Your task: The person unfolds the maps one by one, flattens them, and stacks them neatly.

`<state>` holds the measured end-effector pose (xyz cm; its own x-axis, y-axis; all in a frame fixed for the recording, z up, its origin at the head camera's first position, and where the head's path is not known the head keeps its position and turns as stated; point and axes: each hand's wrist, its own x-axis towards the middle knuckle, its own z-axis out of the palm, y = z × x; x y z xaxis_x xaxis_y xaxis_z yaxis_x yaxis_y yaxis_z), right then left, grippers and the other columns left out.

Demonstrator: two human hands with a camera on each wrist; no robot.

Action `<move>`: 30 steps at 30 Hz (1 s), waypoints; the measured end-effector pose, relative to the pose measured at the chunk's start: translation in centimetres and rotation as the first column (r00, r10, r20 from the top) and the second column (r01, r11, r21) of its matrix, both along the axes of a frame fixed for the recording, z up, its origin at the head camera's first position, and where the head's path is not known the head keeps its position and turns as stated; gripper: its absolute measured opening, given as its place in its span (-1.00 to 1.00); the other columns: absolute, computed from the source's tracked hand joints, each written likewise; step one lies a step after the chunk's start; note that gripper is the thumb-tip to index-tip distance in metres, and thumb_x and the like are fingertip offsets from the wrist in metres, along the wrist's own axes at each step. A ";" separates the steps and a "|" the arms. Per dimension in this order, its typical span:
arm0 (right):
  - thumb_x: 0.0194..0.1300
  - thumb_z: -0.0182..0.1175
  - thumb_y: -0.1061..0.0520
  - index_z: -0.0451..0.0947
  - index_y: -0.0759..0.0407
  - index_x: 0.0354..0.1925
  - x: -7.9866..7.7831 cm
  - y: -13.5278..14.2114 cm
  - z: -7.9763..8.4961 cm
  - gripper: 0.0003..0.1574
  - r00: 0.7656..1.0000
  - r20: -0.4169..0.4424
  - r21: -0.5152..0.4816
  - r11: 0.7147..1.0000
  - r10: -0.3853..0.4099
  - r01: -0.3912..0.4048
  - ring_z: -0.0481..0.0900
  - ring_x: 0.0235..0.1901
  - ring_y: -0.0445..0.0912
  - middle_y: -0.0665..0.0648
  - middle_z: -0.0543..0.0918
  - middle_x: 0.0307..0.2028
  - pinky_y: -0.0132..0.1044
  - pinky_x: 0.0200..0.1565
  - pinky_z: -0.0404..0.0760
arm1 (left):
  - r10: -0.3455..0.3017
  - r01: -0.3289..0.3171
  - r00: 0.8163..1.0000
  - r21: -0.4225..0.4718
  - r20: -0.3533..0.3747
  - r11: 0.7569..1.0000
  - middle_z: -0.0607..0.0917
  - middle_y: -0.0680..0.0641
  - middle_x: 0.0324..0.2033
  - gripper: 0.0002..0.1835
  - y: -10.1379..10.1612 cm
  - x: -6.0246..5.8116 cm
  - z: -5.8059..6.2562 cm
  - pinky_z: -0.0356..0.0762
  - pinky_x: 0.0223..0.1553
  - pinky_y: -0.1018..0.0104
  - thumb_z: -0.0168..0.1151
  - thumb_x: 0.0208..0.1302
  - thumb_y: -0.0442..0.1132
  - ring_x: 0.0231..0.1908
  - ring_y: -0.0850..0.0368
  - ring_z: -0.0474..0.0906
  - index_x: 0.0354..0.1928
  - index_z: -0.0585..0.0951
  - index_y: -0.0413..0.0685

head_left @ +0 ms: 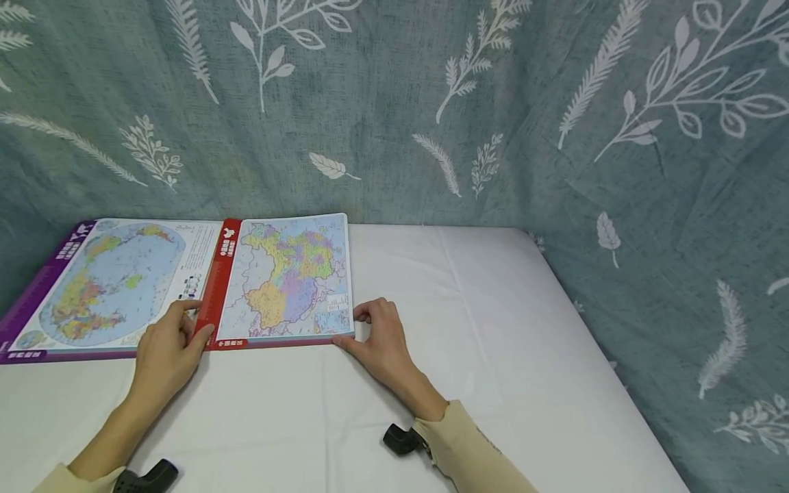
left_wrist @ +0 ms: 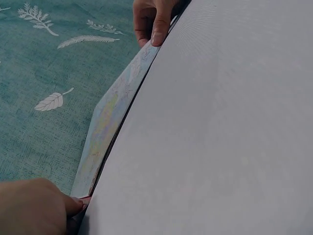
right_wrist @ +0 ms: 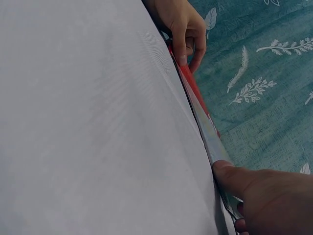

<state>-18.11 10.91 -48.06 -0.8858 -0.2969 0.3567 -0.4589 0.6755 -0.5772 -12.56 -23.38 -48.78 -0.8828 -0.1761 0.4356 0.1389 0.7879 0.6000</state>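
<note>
Two flat maps lie side by side at the table's far left. The one with a red strip (head_left: 290, 281) along its left side shows coloured regions; my left hand (head_left: 166, 349) grips its lower left corner, thumb on the red strip. That hand also overlaps the lower right of the purple-edged world map (head_left: 132, 281). At the red-edged map's lower right corner, my right hand (head_left: 379, 339) pinches the edge, thumb at the front and fingers along the side. Both wrist views show the red-edged map (left_wrist: 110, 117) edge-on between the hands.
A white cloth (head_left: 462, 329) covers the table, its right edge running diagonally. Behind and to the right hangs a green curtain (head_left: 382, 103) with white leaf prints; the maps' far edges lie close to it. Black devices (head_left: 401, 439) sit at both cuffs.
</note>
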 end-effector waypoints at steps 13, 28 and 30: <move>0.19 0.57 -0.07 0.55 0.09 -0.43 -0.1 0.1 0.1 -0.59 0.998 0.063 -0.002 1.000 -0.011 0.012 0.36 -0.35 -0.17 0.02 0.54 -0.45 -0.34 -0.25 0.36 | -0.004 0.004 0.999 -0.006 0.045 1.000 0.45 0.05 -0.62 -0.52 -0.1 -0.1 0.0 0.14 -0.41 0.25 0.48 0.30 -0.29 -0.60 0.27 0.22 0.18 0.56 -0.33; 0.31 0.46 0.07 0.52 0.05 -0.44 0.1 0.3 0.3 -0.69 1.000 0.011 -0.029 0.999 0.029 -0.029 0.34 -0.36 -0.16 0.07 0.55 -0.45 -0.32 -0.24 0.34 | -0.005 0.005 1.000 -0.014 0.028 1.000 0.45 0.04 -0.63 -0.54 -0.1 -0.1 0.0 0.15 -0.43 0.25 0.48 0.29 -0.33 -0.62 0.29 0.21 0.17 0.57 -0.35; 0.31 0.46 0.07 0.52 0.04 -0.44 0.2 0.4 0.2 -0.69 0.999 0.024 -0.035 0.999 0.022 -0.021 0.37 -0.36 -0.15 0.06 0.55 -0.45 -0.33 -0.23 0.35 | -0.008 0.009 0.999 -0.014 0.037 1.000 0.44 0.05 -0.63 -0.54 0.0 -0.1 0.0 0.15 -0.44 0.25 0.47 0.29 -0.34 -0.61 0.27 0.22 0.16 0.57 -0.36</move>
<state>-17.90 11.29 -47.84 -0.8878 -0.3039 0.3455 -0.4587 0.6446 -0.6117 -12.69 -23.42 -48.78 -0.8998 -0.1627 0.4049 0.1233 0.7952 0.5937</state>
